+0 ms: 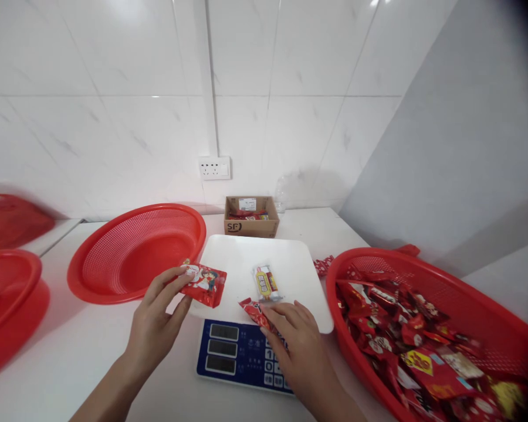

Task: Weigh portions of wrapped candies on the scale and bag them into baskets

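My left hand point(163, 305) pinches a flat red candy packet point(206, 286) with a cartoon figure printed on it, over the left edge of the scale's white pan point(229, 258). In my right hand point(297, 343) is a small red-wrapped candy point(254, 312), gripped between thumb and fingers above the pan's front edge. A clear-wrapped snack with a yellow label point(264, 282) lies on the pan, just beyond the right hand. Below the pan is the scale's blue panel point(246, 354), with three displays and a keypad partly covered by my right hand.
On the right, a large red basket point(356, 258) holds many wrapped candies point(378, 328). Another red basket point(136, 252) stands left of the scale, and a further one point(15, 264) at the far left. Behind the pan sits a cardboard box point(257, 228) with red packets, near the tiled wall.
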Demonstrator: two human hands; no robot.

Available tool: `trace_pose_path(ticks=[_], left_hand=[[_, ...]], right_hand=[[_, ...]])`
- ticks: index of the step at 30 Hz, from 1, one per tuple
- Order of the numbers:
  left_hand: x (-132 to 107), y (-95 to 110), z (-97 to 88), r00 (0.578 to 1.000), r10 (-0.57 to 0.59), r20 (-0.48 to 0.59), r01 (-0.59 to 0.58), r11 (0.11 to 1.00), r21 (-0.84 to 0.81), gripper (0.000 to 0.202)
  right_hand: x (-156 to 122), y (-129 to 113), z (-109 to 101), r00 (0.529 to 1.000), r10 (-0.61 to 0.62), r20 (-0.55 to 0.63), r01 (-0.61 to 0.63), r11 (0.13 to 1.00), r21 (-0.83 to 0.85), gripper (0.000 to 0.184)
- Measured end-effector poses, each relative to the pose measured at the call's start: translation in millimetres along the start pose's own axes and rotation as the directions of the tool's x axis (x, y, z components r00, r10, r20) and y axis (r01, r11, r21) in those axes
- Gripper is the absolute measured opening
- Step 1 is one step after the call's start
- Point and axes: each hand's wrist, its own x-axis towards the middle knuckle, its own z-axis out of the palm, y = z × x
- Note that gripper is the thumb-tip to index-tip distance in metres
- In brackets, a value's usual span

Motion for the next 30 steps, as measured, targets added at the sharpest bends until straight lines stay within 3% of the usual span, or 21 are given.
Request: trace_pose_path(ticks=[3, 8, 11, 13, 15, 17, 20, 24, 26, 28, 30], left_hand=[[-2, -1, 2.0, 0.996, -0.055, 0.065, 0.06, 0.995, -0.078, 0.023], [-3, 10, 8.1, 0.959, -0.108, 0.264, 0.193, 0.927, -0.322, 0.025], [-3, 27, 15.3, 0.884, -0.131, 0.449, 0.387, 0.745, -0.544, 0.028], [-1, 37, 22.6, 0.822, -0.144, 0.551, 0.51, 0.618, -0.599, 0.038], [2, 42, 31.0, 0.791, -0.152, 0.592, 0.542, 0.623, -0.564, 0.049], [5, 39, 38.9, 0.811, -0.134, 0.57, 0.451, 0.764, -0.462, 0.05], [9, 25, 47.8, 0.867, -0.052, 0.495, 0.186, 0.956, -0.226, 0.043], [10, 10, 55.7, 0.905, 0.039, 0.423, -0.038, 0.999, -0.012, 0.039], [12, 11, 59.0, 0.894, 0.101, 0.436, -0.104, 0.994, -0.016, 0.04], [16, 18, 60.3, 0.866, 0.155, 0.474, -0.135, 0.988, -0.077, 0.042], [17, 31, 56.2, 0.837, 0.206, 0.506, -0.123, 0.973, -0.193, 0.042]], right_hand=[[1, 2, -2, 0.999, 0.024, -0.04, -0.023, 1.0, 0.02, 0.027], [7, 3, -13, 0.975, 0.177, -0.136, -0.164, 0.981, 0.102, 0.03], [12, -2, -13, 0.972, 0.126, -0.198, -0.106, 0.988, 0.109, 0.032], [15, -9, -8, 0.984, 0.036, -0.174, -0.024, 0.997, 0.068, 0.032], [17, -16, -2, 0.995, -0.04, -0.088, 0.041, 0.999, 0.011, 0.032], [15, -20, -2, 0.998, -0.059, 0.001, 0.059, 0.998, -0.023, 0.033], [7, -10, -20, 0.999, 0.005, 0.035, -0.004, 1.0, -0.019, 0.037], [-15, 30, -69, 0.979, 0.203, 0.002, -0.202, 0.974, -0.106, 0.033], [-28, 55, -90, 0.923, 0.379, 0.066, -0.361, 0.912, -0.193, 0.032], [-41, 76, -105, 0.815, 0.511, 0.273, -0.448, 0.855, -0.261, 0.031], [-53, 91, -112, 0.701, 0.544, 0.461, -0.454, 0.839, -0.301, 0.037]])
